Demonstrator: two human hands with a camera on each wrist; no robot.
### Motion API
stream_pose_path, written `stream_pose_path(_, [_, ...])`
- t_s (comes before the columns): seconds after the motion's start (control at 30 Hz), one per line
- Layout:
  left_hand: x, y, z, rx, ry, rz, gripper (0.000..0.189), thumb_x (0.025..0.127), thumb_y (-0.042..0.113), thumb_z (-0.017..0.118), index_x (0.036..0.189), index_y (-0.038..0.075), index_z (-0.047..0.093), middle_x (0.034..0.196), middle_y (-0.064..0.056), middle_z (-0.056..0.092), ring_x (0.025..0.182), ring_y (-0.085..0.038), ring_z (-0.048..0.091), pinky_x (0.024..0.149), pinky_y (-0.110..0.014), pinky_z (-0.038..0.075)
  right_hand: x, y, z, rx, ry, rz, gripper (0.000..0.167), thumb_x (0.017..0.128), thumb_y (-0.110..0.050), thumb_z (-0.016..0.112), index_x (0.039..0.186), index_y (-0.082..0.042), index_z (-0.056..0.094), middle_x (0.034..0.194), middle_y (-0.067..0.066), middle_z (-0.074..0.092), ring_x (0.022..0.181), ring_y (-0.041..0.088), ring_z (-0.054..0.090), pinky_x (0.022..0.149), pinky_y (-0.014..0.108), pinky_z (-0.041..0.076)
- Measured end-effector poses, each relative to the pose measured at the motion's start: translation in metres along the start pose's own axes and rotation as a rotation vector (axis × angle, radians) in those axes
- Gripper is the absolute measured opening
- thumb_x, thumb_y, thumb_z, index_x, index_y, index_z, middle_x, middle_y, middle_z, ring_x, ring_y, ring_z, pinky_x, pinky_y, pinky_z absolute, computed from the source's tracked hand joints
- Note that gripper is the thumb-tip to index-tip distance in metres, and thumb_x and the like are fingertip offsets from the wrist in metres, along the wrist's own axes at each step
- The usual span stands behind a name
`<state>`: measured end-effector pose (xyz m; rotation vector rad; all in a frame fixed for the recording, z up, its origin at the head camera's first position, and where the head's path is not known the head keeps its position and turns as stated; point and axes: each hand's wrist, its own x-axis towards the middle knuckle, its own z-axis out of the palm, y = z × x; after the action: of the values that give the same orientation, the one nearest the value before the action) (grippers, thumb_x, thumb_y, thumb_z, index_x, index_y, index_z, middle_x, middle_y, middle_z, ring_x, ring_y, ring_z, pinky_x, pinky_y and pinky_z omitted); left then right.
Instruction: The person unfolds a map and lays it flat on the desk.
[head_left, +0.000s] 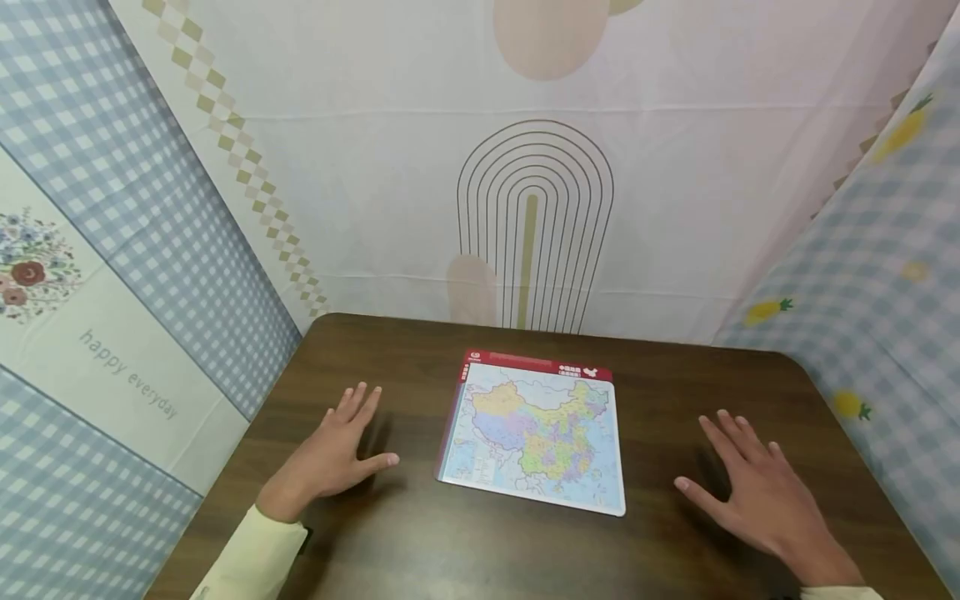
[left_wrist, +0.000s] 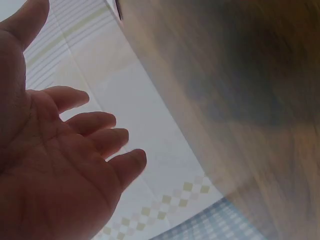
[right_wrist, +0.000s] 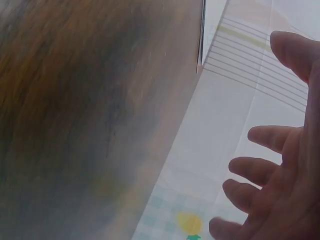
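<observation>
A map board [head_left: 536, 437] with a red top band and a coloured map of China lies flat on the table, between the two hands. To its left, my left hand [head_left: 330, 454] hovers over the table, fingers spread and thumb pointing toward the board. On the other side is my right hand [head_left: 757, 492], also with fingers spread and holding nothing. Neither hand touches the board. The left wrist view shows the left palm [left_wrist: 55, 155] bare, its fingers slightly bent. In the right wrist view the right hand's fingers [right_wrist: 255, 170] are apart, with nothing between them.
The dark wooden table [head_left: 405, 533] has rounded far corners. Behind it hangs a pale cloth [head_left: 375, 192] with arch patterns. A blue checked cloth [head_left: 187, 208] hangs at the left, and another checked cloth [head_left: 862, 275] with yellow pineapples at the right.
</observation>
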<state>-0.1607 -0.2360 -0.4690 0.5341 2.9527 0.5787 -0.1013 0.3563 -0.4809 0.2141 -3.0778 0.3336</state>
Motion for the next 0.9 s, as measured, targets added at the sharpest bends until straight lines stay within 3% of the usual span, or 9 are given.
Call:
stream_pose_path(0.13, [0.003, 0.005, 0.003, -0.023, -0.015, 0.021, 0.11, 0.093, 0.064, 0.071, 0.169, 0.005, 0.018, 0.175, -0.023, 0.015, 0.161, -0.047, 0.016, 0.123, -0.07, 0.024, 0.0, -0.005, 0.001, 0.075, -0.008, -0.007, 0.105, 0.096, -0.066, 0.066, 0.17, -0.011, 0.017, 0.173, 0.028, 0.02, 0.16, 0.051, 0.015, 0.123, 0.073, 0.014])
stream_pose_path(0.4, [0.008, 0.018, 0.011, -0.07, -0.051, 0.033, 0.101, 0.094, 0.055, 0.076, 0.167, 0.006, 0.026, 0.173, -0.02, 0.026, 0.16, -0.044, 0.024, 0.121, -0.068, 0.029, 0.007, -0.021, 0.001, 0.142, -0.056, 0.011, 0.108, 0.093, -0.07, 0.068, 0.168, -0.006, 0.024, 0.169, 0.029, 0.03, 0.15, 0.056, 0.033, 0.104, 0.08, 0.037])
stream_pose_path(0.63, [0.013, 0.032, 0.024, -0.135, -0.057, 0.071, 0.086, 0.094, 0.047, 0.078, 0.158, 0.0, 0.045, 0.166, -0.023, 0.041, 0.153, -0.044, 0.04, 0.118, -0.062, 0.038, 0.009, -0.038, 0.005, 0.19, -0.041, -0.015, 0.105, 0.09, -0.067, 0.074, 0.164, -0.004, 0.034, 0.165, 0.032, 0.037, 0.143, 0.058, 0.043, 0.102, 0.076, 0.042])
stream_pose_path(0.9, [0.019, 0.048, 0.038, -0.156, -0.052, 0.155, 0.074, 0.092, 0.036, 0.084, 0.148, -0.003, 0.057, 0.155, -0.023, 0.055, 0.143, -0.038, 0.055, 0.113, -0.053, 0.047, 0.013, -0.054, 0.012, 0.224, -0.014, -0.062, 0.099, 0.088, -0.061, 0.08, 0.159, -0.002, 0.043, 0.162, 0.029, 0.043, 0.141, 0.055, 0.049, 0.1, 0.072, 0.047])
